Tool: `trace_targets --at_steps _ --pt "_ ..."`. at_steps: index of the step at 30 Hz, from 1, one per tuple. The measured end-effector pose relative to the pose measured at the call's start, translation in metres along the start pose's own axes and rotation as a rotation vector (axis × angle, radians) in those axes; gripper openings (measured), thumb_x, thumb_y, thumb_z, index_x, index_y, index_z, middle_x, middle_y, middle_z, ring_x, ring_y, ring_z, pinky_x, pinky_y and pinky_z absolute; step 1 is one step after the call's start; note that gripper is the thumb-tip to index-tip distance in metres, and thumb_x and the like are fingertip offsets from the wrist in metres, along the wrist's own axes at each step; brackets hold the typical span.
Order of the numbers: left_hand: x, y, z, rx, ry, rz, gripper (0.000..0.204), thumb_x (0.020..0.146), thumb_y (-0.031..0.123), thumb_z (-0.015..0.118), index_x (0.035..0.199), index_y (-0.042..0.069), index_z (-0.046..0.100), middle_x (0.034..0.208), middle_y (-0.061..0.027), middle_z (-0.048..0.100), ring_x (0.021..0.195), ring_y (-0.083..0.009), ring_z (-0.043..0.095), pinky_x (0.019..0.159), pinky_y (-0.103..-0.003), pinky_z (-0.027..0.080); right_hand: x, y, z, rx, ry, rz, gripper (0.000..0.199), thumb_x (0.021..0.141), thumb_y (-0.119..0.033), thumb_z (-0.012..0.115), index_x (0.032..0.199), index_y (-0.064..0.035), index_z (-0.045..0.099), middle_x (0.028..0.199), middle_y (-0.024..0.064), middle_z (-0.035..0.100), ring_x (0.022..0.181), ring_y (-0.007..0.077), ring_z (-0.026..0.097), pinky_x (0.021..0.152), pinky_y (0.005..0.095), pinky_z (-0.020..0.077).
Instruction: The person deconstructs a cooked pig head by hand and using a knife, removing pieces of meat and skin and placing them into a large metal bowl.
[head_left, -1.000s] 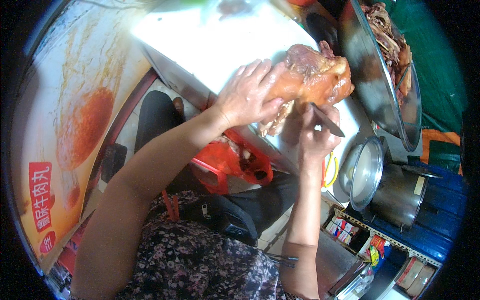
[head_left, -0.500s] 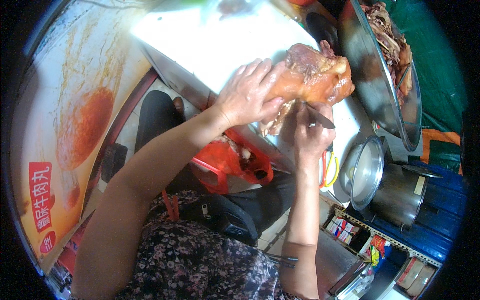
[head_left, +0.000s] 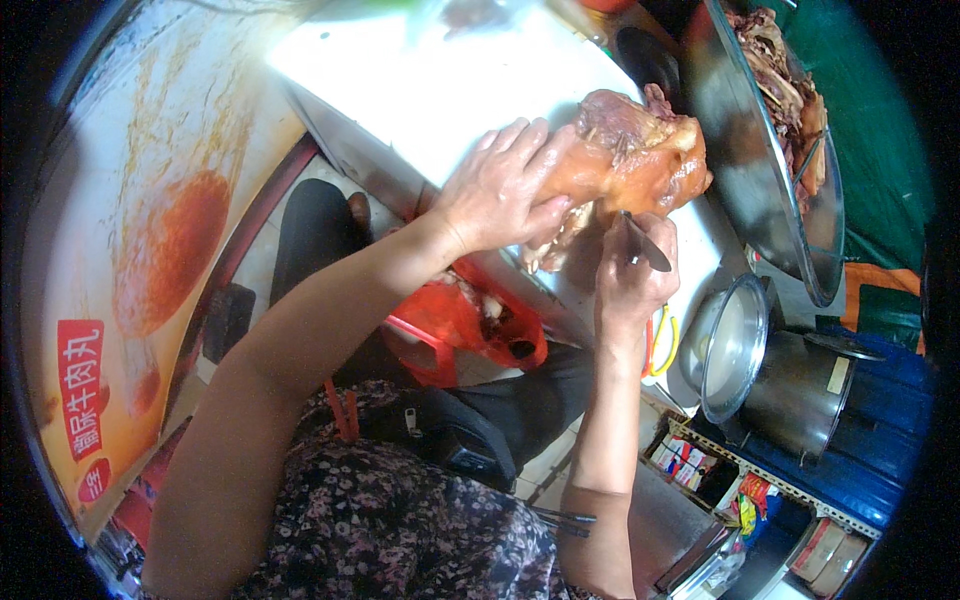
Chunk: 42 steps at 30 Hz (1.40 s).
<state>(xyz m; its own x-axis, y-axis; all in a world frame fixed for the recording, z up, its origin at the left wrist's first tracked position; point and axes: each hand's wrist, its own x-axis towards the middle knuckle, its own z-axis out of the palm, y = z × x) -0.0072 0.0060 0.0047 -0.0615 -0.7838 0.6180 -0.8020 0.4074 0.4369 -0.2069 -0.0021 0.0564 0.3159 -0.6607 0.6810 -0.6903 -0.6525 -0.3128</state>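
A large piece of cooked meat (head_left: 645, 150) with glossy brown skin lies on the white tabletop (head_left: 400, 75). My left hand (head_left: 505, 190) grips its left end, fingers laid over the top and thumb along the near side. In my right hand (head_left: 637, 275) is a small knife (head_left: 648, 249), held in closed fingers at the meat's near edge. Its dark blade shows beside the knuckles; where the tip ends is hard to make out. Paler, ragged flesh hangs at the near left of the piece, below my left thumb.
Scissors with red and yellow handles (head_left: 662, 345) lie beside my right wrist. To the right stand a metal bowl (head_left: 735, 350), a steel pot (head_left: 800, 395) and a big tilted metal basin (head_left: 745, 130) of meat pieces. A red plastic bag (head_left: 440, 320) hangs below the table edge.
My right hand has shifted slightly right and toward me with the knife, and the blade has turned a little. The meat sits slightly further right; my left hand keeps its grip.
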Motion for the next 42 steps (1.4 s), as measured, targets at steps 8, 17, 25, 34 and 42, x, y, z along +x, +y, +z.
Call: trace_targets --at_steps 8,17,25,34,42 --pt "0.0 0.001 0.001 -0.006 -0.011 -0.007 0.075 0.091 0.04 0.067 0.149 0.0 0.045 0.135 -0.027 0.055 0.124 -0.0451 0.054 0.104 -0.052 0.044 -0.004 -0.008 0.01 0.034 -0.075 -0.002 0.027 0.082 0.006 0.072 0.106 -0.0005 0.063 0.092 0.0189 0.064 0.083 0.039 0.066 0.074 0.0442 0.0548" --pt "-0.001 0.0 0.002 0.015 0.017 0.006 0.075 0.091 0.04 0.067 0.149 0.0 0.045 0.135 -0.0271 0.054 0.124 -0.0446 0.054 0.104 -0.052 0.044 0.002 -0.005 -0.001 0.024 -0.031 -0.016 0.025 0.081 0.006 0.073 0.103 -0.0021 0.064 0.093 0.0177 0.065 0.084 0.0381 0.066 0.074 0.0438 0.055" --pt "0.0 0.001 0.0 -0.008 0.003 -0.009 0.074 0.091 0.04 0.067 0.149 -0.001 0.045 0.134 -0.0273 0.056 0.124 -0.0451 0.054 0.106 -0.051 0.043 0.002 0.001 -0.001 0.003 -0.008 0.022 0.025 0.079 0.006 0.072 0.102 -0.0022 0.062 0.091 0.0165 0.064 0.082 0.0374 0.064 0.075 0.043 0.0535" --pt "0.0 0.001 0.0 -0.004 -0.006 -0.011 0.074 0.091 0.04 0.067 0.149 0.0 0.045 0.134 -0.0274 0.055 0.124 -0.0451 0.054 0.106 -0.052 0.043 -0.002 -0.002 0.001 0.054 -0.046 0.102 0.016 0.083 0.0 0.074 0.096 -0.0009 0.065 0.09 0.0164 0.065 0.082 0.0358 0.066 0.074 0.0418 0.0537" --pt "-0.001 0.0 0.002 0.013 0.027 0.013 0.074 0.09 0.038 0.068 0.149 0.0 0.045 0.134 -0.0271 0.056 0.123 -0.0451 0.055 0.104 -0.051 0.044 0.001 0.002 -0.002 0.115 -0.021 0.136 0.016 0.082 -0.001 0.076 0.094 -0.0001 0.065 0.088 0.0146 0.066 0.078 0.0336 0.066 0.072 0.0401 0.0539"
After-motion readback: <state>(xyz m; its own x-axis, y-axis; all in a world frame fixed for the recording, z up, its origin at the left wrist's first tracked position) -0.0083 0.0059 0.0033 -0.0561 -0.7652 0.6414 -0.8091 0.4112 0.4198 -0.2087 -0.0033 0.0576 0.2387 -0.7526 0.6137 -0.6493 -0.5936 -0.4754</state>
